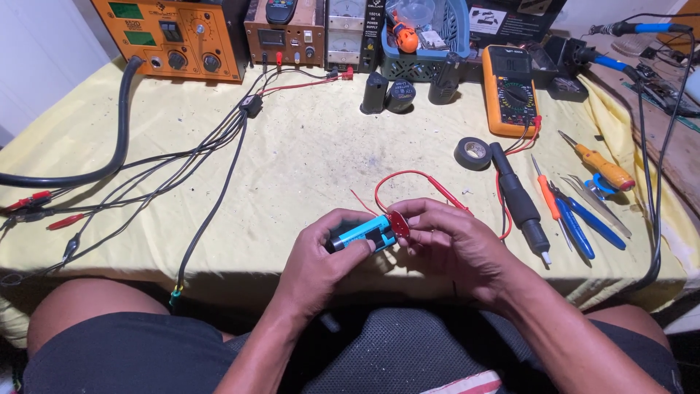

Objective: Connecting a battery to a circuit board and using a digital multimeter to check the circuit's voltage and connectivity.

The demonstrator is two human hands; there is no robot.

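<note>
The left hand grips a blue cell above the table's near edge, over the yellow cloth. The right hand pinches a red tab at the cell's end, red wire looping behind; a soldering iron lies just right.

Two hands, one blue battery cell

The middle of the yellow cloth is bare, so a hand can move freely there. On the left, black cables and red clips lie in the way. On the right, a soldering iron, a roll of black tape, screwdrivers and blue pliers crowd together. Black capacitors, an orange multimeter and power boxes block the back.
</note>
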